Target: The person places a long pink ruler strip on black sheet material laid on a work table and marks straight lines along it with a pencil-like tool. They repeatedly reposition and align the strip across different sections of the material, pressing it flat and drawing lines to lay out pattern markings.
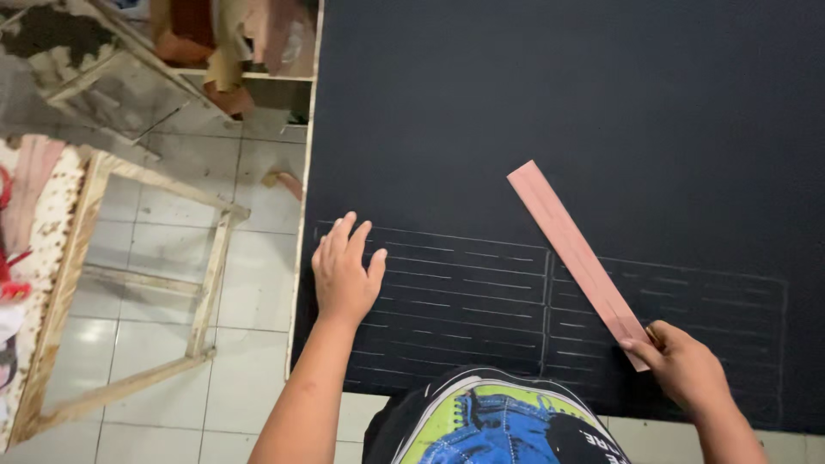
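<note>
Black sheet covers our table and fills most of the view, running from twelve o'clock down to the near edge. On its lower part we see a grid of chalk lines: two blocks of ruled rows, one at about seven o'clock under our left hand and one toward four o'clock, split by a vertical pair of lines. We judge the marking well begun but far from finished, since the whole upper stretch of the sheet carries no lines at all, and the right block looks fainter than the left.

Next in size, the pink strip lies slanted across the grid, its far end at one o'clock and its near end at five o'clock, flat on the sheet.

Our left hand rests palm down on the left block, fingers spread, holding nothing. Our right hand pinches the strip's near end between thumb and fingers; whether it also holds chalk we cannot tell.

Beyond the table's left edge stand a wooden frame and tiled floor.
</note>
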